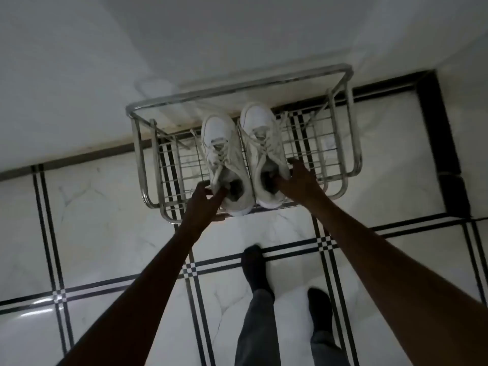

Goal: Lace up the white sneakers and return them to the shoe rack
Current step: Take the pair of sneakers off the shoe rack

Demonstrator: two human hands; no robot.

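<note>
Two white laced sneakers stand side by side on the top shelf of a chrome wire shoe rack (353,143), toes toward the wall. My left hand (202,204) grips the heel opening of the left sneaker (220,143), fingers hooked inside. My right hand (295,180) holds the right sneaker (260,128) the same way, thumb on its outer side and fingers in the opening. The left sneaker's heel overhangs the rack's front bar a little.
The rack stands against a white wall (132,48) on a white marble floor with black inlay lines (327,244). My feet in dark socks (254,262) stand just in front of the rack. A dark border strip (433,122) runs at the right.
</note>
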